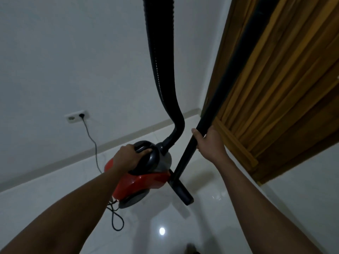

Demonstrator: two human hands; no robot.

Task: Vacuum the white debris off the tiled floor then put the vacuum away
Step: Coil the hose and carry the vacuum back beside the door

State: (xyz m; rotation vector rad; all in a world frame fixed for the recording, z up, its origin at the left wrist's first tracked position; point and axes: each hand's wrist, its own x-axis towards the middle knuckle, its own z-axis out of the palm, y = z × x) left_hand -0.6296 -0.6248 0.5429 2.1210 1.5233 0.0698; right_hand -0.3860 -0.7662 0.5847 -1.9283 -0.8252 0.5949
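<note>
Left hand [126, 157] grips red vacuum [145, 181] by looped handle [155, 155] — right hand [211, 142] grips rigid tube [185, 159].

No legible text, brand, number or sign observed; the red vacuum body [146, 180], black hose [159, 70], wand [185, 158] and wall socket [77, 116] carry no readable marking

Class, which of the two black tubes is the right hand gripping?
The straight, smooth wand, held by the right hand; the other, a ribbed hose, curves up from the red vacuum.
</note>
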